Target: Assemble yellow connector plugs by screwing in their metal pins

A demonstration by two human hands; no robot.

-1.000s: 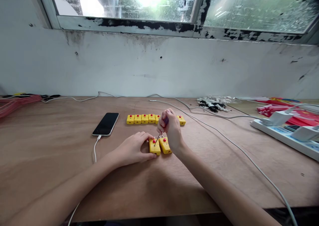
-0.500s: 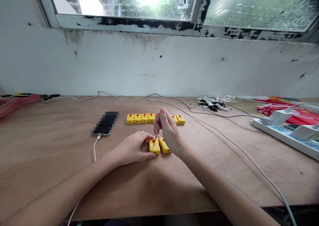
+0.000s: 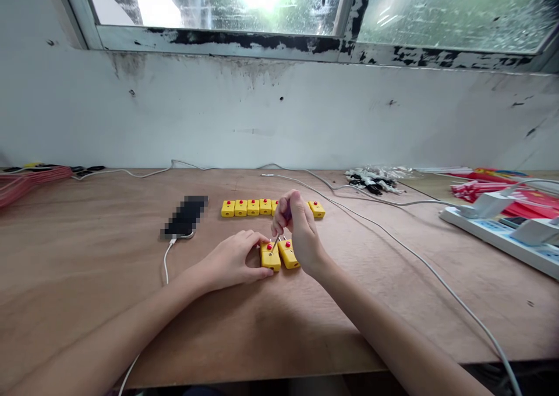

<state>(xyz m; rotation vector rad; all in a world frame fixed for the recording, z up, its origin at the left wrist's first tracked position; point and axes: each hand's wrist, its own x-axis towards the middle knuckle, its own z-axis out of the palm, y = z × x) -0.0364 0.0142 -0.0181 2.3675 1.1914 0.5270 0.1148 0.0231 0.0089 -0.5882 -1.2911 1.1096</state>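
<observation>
My left hand (image 3: 229, 262) holds a yellow connector plug (image 3: 271, 257) against the plywood table (image 3: 109, 256), with its fingers along the plug's side. My right hand (image 3: 301, 230) pinches a thin metal-shafted tool, likely a small screwdriver (image 3: 275, 242), its handle hidden in the fingers. The shaft's tip is at the red dot on that plug. A second yellow plug (image 3: 288, 255) with metal prongs lies next to it, touching my right hand's heel. Behind them stands a row of similar plugs (image 3: 247, 208), partly hidden by my right hand.
A smartphone (image 3: 186, 216) with a white charging cable (image 3: 166, 262) lies left of my hands. White cables (image 3: 393, 239) cross the table to a power strip (image 3: 493, 233) at right. Red wire bundles (image 3: 26, 180) and small black-and-white parts (image 3: 373, 180) lie along the back, below a stained wall.
My right hand has shifted slightly, and the tool's shaft now tilts at a different angle above the plug. My left hand and the plugs have stayed in place.
</observation>
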